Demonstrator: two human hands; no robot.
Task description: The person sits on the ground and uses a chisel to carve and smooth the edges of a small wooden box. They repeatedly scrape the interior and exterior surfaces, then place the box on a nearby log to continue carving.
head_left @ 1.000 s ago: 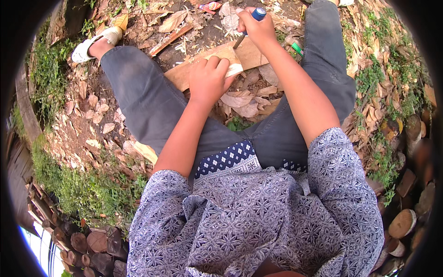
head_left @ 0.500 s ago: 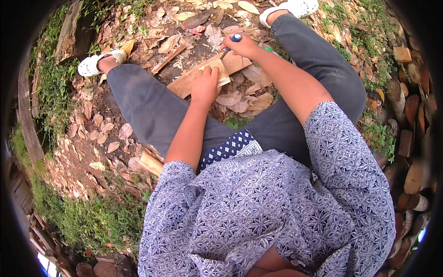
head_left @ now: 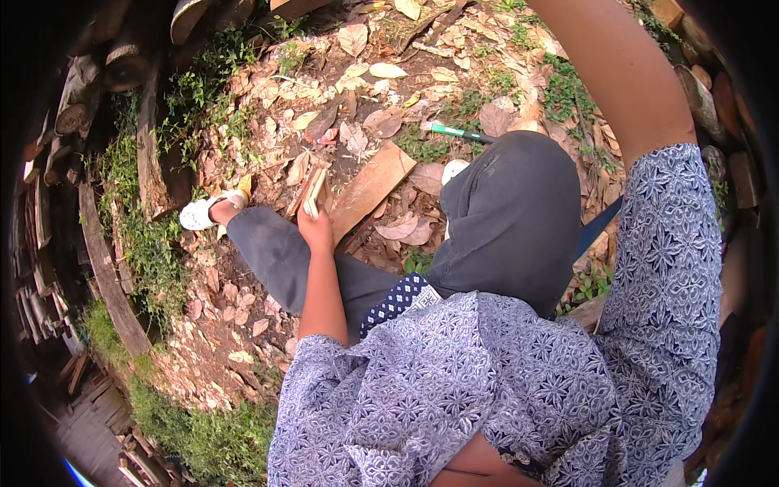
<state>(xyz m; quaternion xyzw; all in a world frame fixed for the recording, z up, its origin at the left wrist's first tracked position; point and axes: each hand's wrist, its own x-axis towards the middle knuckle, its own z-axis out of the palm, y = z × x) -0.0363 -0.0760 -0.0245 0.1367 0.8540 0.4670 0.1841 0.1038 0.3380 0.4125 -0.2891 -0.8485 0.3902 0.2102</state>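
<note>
My left hand (head_left: pixel 317 230) is closed around a small pale wooden block (head_left: pixel 315 195), held upright above my left shin. Just to its right, a flat brown board (head_left: pixel 375 188) lies slanted on the leaf-strewn ground. My right forearm (head_left: pixel 629 57) stretches up past the top edge of the view, so the hand itself is out of sight. A green-and-black handled tool (head_left: pixel 458 132) rests on the ground beyond my raised right knee; its kind is not clear.
Dry leaves (head_left: pixel 410 227) and wood shavings cover the soil. Old planks (head_left: pixel 109 268) and stacked logs (head_left: pixel 73 118) line the left side. Something flat and dark blue (head_left: pixel 599 227) shows beside my right knee. More cut wood (head_left: pixel 706 97) is piled along the right rim.
My right hand has left the wooden block with the blue-handled tool and gone out of view at the top. My left hand has lifted and tilted the block off the board; my right knee has risen.
</note>
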